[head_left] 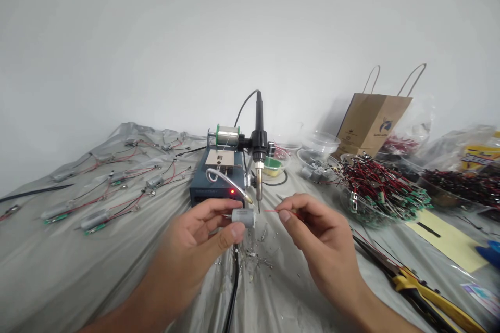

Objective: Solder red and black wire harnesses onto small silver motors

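Left hand (207,231): half curled, thumb below and fingers above, closed on a grey motor (242,217); gripping it by its sides probably served to leave its right end free.
Motor: lay roughly level in that grip, its right end by the tip of the soldering iron (258,138); whether the two touched, I could not tell.
Right hand (324,231): thumb and index finger pinched together on a thin red wire (270,211), the other fingers folded inward; a length of wire stuck out, perhaps to spare the fingertips from heat.
Red wire: pointed left toward the motor, near the tip but seemingly short of it.
Soldering iron: clamped tip-down in a holder, presumably because both hands were occupied.
Feed tube (233,181): curved from the blue station (198,187) to end just beside the tip, likely for bringing solder there hands-free.
Solder spool (227,135): mounted above the station, apparently to supply that tube.
Wired motors (96,218): spread apart on the left, perhaps to stop their leads tangling.
Bowl of wired boards (385,187): stood on the right, seemingly for the right hand's easy reach.
Yellow-handled pliers (425,296): lay near the right forearm, handles toward the person, convenient for picking up.
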Action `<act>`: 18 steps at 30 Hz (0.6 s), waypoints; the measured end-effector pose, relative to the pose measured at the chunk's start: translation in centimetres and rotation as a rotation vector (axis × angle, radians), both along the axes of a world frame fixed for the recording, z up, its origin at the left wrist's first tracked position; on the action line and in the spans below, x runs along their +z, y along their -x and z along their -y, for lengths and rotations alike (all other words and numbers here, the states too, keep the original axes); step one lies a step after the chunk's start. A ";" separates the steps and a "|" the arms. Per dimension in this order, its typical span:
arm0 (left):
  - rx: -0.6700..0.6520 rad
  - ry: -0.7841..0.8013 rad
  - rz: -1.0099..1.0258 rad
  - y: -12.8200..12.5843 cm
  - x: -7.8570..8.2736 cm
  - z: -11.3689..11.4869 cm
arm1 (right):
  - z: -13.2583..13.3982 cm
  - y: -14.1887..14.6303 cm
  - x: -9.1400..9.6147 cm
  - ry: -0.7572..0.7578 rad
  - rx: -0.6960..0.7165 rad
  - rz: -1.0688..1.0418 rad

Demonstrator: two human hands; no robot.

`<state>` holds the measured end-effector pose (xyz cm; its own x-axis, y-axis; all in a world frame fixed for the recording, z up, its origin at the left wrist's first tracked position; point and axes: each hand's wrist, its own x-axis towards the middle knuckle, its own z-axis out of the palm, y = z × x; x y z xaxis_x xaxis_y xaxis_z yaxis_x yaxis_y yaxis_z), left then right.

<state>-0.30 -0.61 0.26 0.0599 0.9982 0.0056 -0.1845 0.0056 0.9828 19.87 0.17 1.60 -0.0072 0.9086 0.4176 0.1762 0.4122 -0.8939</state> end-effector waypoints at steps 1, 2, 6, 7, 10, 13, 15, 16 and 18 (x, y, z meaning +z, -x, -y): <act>0.001 0.002 0.002 0.0 0.0 0.0 | 0.0 0.0 0.0 0.000 0.002 0.002; 0.003 0.005 0.004 0.0 0.0 0.1 | 0.0 0.0 0.0 0.001 0.002 0.004; 0.000 0.009 0.010 -0.1 0.0 0.2 | 0.1 0.0 0.0 0.009 0.001 0.009; 0.000 0.007 0.009 -0.1 0.0 0.2 | 0.1 0.0 0.0 0.011 0.000 0.010; 0.010 -0.004 0.003 -0.1 -0.1 0.1 | 0.2 0.0 0.0 0.014 0.002 0.012; 0.004 -0.007 0.006 0.0 -0.1 0.0 | 0.2 0.0 -0.1 0.013 -0.004 0.009; 0.005 -0.008 0.003 0.0 -0.1 0.0 | 0.1 0.0 -0.1 0.009 -0.008 0.009; 0.008 -0.009 0.001 0.0 -0.1 0.0 | 0.1 0.0 -0.1 0.009 -0.008 0.010; 0.009 -0.014 -0.006 0.0 -0.1 0.1 | 0.1 0.0 -0.1 0.007 -0.006 0.010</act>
